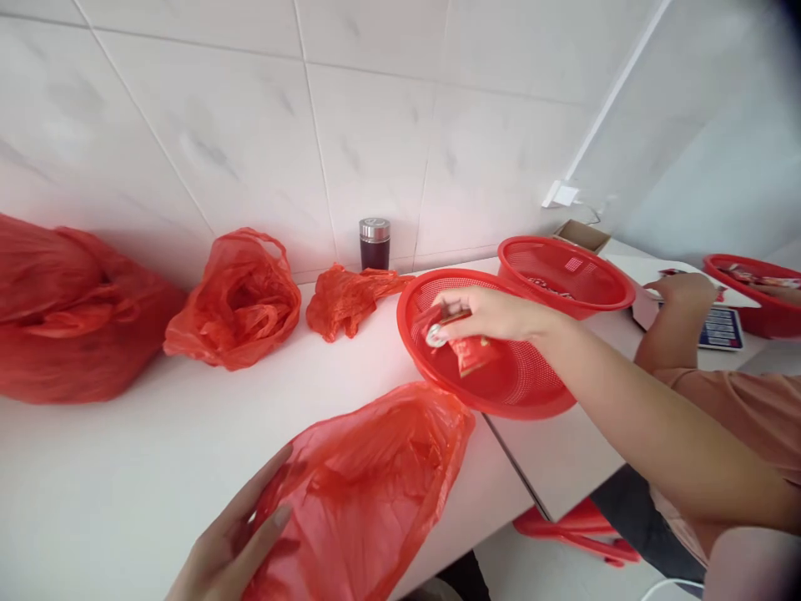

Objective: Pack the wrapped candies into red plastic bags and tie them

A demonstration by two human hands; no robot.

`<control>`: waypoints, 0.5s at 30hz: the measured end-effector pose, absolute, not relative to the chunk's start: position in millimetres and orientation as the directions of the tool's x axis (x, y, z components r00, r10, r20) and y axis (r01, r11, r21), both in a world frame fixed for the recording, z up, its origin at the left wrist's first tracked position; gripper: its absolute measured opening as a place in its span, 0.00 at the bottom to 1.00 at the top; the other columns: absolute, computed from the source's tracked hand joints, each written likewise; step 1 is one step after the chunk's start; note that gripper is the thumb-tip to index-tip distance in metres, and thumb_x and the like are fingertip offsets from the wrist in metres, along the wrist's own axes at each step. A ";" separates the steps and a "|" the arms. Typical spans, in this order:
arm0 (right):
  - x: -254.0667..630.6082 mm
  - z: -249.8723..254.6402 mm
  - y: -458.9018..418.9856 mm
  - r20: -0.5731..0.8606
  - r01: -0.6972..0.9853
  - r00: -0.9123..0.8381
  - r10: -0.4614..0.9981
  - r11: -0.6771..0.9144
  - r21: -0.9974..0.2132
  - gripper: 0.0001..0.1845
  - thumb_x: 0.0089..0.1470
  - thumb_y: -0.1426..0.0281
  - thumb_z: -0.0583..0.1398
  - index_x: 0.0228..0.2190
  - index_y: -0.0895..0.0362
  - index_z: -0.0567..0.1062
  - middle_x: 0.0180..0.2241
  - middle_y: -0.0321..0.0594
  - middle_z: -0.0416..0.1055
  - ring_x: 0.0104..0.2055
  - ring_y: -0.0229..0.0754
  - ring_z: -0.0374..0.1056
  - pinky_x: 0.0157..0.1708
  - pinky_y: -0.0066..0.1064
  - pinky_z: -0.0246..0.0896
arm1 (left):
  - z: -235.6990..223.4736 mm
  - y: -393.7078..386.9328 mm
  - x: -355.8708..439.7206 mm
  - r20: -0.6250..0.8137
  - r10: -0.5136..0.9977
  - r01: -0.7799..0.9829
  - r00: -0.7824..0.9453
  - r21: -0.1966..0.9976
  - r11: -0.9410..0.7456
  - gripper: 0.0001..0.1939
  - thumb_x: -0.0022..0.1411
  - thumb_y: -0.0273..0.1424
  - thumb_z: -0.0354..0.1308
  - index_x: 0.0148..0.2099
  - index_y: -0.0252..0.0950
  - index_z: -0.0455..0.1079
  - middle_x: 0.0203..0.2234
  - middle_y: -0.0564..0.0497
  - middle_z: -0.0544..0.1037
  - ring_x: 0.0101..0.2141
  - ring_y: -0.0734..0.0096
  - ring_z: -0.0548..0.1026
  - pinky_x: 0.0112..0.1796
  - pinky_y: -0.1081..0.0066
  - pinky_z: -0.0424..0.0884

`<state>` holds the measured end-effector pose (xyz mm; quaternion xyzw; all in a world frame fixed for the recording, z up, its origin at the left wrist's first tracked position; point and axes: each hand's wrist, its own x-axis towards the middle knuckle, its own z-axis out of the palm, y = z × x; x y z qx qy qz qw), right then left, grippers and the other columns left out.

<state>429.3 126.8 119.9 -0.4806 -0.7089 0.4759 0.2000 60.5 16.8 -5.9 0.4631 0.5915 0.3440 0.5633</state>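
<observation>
My left hand (pixel 231 534) grips the near left edge of a red plastic bag (pixel 356 501), thumb and fingers pinching its rim. The bag's mouth gapes towards the wall and its far edge touches a red basket. My right hand (pixel 476 313) is reached over this red perforated basket (pixel 531 411), fingers closed around small red packets (pixel 471 355). A small round silvery-white piece (pixel 436 335) shows at the fingertips. The basket's floor is partly hidden by my hand and forearm.
A bulging red bag (pixel 75 334), an open red bag (pixel 238 309) and a crumpled red bag (pixel 350 300) line the wall. A dark tumbler (pixel 375 246) stands behind. Right are a second basket (pixel 566 250), a co-worker's arm (pixel 676 325), a scale (pixel 719 328) and another basket (pixel 763 313).
</observation>
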 end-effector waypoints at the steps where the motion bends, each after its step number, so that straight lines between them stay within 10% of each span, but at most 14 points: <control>1: 404.9 119.9 115.5 -0.163 0.453 -0.528 0.834 0.114 -0.884 0.14 0.51 0.64 0.64 0.41 0.52 0.73 0.42 0.37 0.76 0.45 0.44 0.73 0.42 0.33 0.69 | -2.1 18.1 64.8 -0.355 0.932 0.166 0.079 0.926 0.339 0.37 0.49 0.45 0.66 0.62 0.49 0.64 0.58 0.52 0.71 0.54 0.50 0.71 0.38 0.69 0.79; 15: 317.3 53.6 81.3 -0.196 0.708 -0.599 0.777 0.399 -0.582 0.15 0.50 0.75 0.65 0.41 0.48 0.77 0.48 0.38 0.74 0.53 0.52 0.68 0.52 0.40 0.64 | 14.4 11.4 64.9 -0.330 0.942 0.100 0.055 0.941 0.323 0.34 0.55 0.45 0.62 0.63 0.49 0.62 0.60 0.50 0.68 0.56 0.55 0.69 0.46 0.69 0.73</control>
